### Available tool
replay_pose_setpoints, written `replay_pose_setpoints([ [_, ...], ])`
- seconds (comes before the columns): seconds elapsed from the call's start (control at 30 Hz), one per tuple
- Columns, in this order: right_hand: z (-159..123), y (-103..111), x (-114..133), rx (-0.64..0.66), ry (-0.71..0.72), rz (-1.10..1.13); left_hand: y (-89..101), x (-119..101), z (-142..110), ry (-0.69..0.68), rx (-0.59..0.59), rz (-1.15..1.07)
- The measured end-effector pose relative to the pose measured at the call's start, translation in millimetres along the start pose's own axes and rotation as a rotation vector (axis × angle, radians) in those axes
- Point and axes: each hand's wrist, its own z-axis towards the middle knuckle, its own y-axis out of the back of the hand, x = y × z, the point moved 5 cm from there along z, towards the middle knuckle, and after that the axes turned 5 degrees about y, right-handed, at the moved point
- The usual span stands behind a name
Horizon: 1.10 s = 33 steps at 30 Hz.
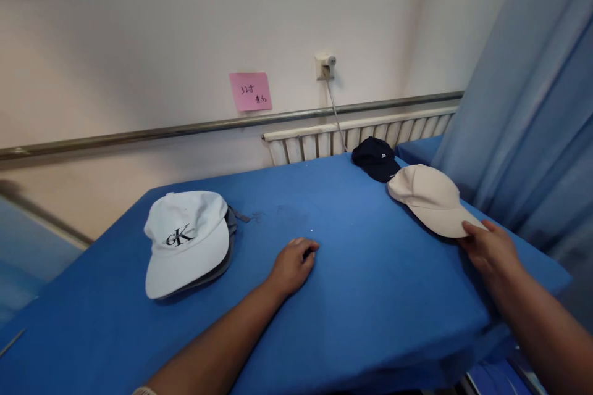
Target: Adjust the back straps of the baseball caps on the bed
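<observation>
At the right, my right hand (493, 250) pinches the brim of a beige baseball cap (430, 191), thumb on top and fingers below. Behind this cap lies a dark navy cap (374, 157) with a small white mark, close against it. My left hand (293, 265) rests mid-table, loosely curled and closed with nothing in it. Left of that hand, a white cap (185, 241) with black "CK" lettering sits on top of a grey cap (231, 231); most of the grey one is hidden.
A blue cloth covers the table (352, 296). Along the wall run a metal rail (185, 131) and a radiator (310, 142). A cable (334, 108) drops from the wall socket (324, 66). A pink note (250, 91) is on the wall. A blue curtain (523, 105) hangs at the right.
</observation>
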Motion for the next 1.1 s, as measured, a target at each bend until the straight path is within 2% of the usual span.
replay_pose_setpoints([
  [0.07,-17,-14,4,-0.016,-0.005,0.090,3.0,6,1,0.091,-0.027,-0.162],
  [0.1,-28,-24,8,0.023,0.000,0.141,5.4,10,1,0.150,-0.053,-0.282],
  [0.17,-54,-52,14,0.193,-0.026,0.209,10.7,18,0,0.276,-0.107,-0.580],
  [0.23,-82,-88,18,0.384,-0.067,0.198,15.0,24,-2,0.394,-0.126,-0.916],
  [0.33,-117,-149,12,0.575,-0.111,0.140,20.4,31,-2,0.500,-0.051,-1.394],
  [0.4,-131,-189,-2,0.664,-0.143,0.083,27.5,38,-1,0.513,-0.046,-1.609],
  [0.47,-134,-221,-18,0.709,-0.156,-0.039,35.9,50,0,0.511,-0.119,-1.723],
  [0.57,-123,-242,-27,0.567,-0.008,-0.290,44.2,65,0,0.500,-0.222,-1.765],
  [0.63,-122,-245,-24,0.482,0.073,-0.331,45.7,67,2,0.473,-0.221,-1.742],
  [0.7,-137,-247,-14,0.473,0.228,-0.326,44.9,64,3,0.435,-0.201,-1.705],
  [0.73,-155,-251,-3,0.535,0.482,-0.345,44.1,62,4,0.418,-0.192,-1.683],
  [0.77,-181,-257,5,0.657,0.732,-0.363,43.3,60,5,0.400,-0.185,-1.655],
  [0.8,-210,-264,5,0.849,0.914,-0.382,42.6,58,6,0.382,-0.179,-1.623],
  [0.83,-238,-270,-1,1.052,1.034,-0.417,42.0,56,6,0.363,-0.173,-1.589],
  [0.87,-260,-274,-9,1.168,1.100,-0.462,41.5,54,5,0.347,-0.166,-1.559],
  [0.97,-285,-282,-31,1.196,1.090,-0.596,39.4,52,2,0.338,-0.160,-1.515],
  [1.1,-274,-286,-45,1.272,1.054,-0.629,32.7,52,-1,0.404,-0.159,-1.453],
])
